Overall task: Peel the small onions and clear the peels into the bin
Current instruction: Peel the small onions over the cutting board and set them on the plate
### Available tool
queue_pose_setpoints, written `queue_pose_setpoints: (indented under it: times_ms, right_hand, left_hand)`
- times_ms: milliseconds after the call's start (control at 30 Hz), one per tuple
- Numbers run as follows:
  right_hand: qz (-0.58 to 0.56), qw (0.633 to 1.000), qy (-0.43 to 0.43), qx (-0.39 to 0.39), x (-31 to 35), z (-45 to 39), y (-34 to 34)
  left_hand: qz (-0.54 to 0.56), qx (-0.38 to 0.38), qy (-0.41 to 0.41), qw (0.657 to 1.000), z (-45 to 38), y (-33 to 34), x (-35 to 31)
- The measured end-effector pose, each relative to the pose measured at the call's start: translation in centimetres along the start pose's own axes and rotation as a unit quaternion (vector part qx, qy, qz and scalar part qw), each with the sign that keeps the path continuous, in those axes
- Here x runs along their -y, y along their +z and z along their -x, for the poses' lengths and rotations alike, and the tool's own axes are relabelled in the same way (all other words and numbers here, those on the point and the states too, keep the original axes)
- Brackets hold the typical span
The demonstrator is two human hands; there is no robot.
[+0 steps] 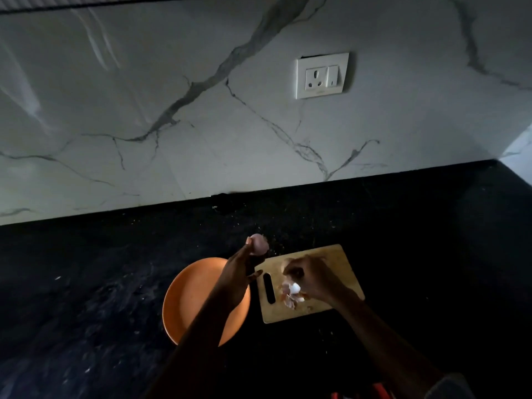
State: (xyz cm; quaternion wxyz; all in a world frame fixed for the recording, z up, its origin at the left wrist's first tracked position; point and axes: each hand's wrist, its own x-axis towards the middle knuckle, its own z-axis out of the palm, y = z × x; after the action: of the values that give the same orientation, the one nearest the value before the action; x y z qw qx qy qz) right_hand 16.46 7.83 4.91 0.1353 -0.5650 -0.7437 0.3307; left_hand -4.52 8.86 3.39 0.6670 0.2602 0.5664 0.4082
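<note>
Left hand (240, 269): raised above the far edge of the orange plate, fingers pinching a small peeled onion (259, 243) at the tips, thumb on its near side.
Onion: pale pink, smooth, held clear of the tabletop, beyond the left corner of the cutting board.
Right hand (309, 276): low over the middle of the cutting board (342, 272), fingers curled down onto the loose peels; whether gripping any of them, cannot tell.
Peels (290, 293): small heap of pinkish and white scraps on the board, just beside the right hand, near the handle slot.
Cutting board: light wood, flat on the tabletop, just right of the plate.
Orange plate (187, 298): round, on the tabletop, partly hidden under the left forearm.
Tabletop (86, 283): black stone, speckled.
Wall (172, 96): white marble with grey veins, socket plate (321, 75) above the board.
</note>
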Motion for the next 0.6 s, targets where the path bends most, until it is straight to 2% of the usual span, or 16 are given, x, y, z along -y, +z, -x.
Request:
queue_pose_setpoints:
  times_ms: [100, 200, 333, 433, 600]
  right_hand:
    - [0.025, 0.999, -0.020, -0.021, 0.0, 0.0, 0.0]
    - [-0.056, 0.996, -0.003, -0.073, 1.0, -0.5, -1.3]
    - [-0.178, 0.978, -0.050, -0.099, 3.7, -0.9, -3.0]
    - [-0.169, 0.974, -0.093, -0.119, 4.5, -1.1, -3.0]
    - [-0.183, 0.966, -0.111, -0.142, 4.8, -1.4, -2.9]
  left_hand:
    - [0.007, -0.025, -0.008, 1.000, 1.2, 0.7, -1.2]
    - [0.006, 0.003, -0.008, 1.000, 2.0, 0.8, -1.5]
    - [-0.016, 0.015, -0.016, 1.000, 2.4, 1.4, -1.7]
    - [-0.035, 0.017, -0.014, 0.999, 2.6, 2.2, -2.2]
    - [-0.039, 0.029, -0.001, 0.999, 2.6, 1.9, -2.7]
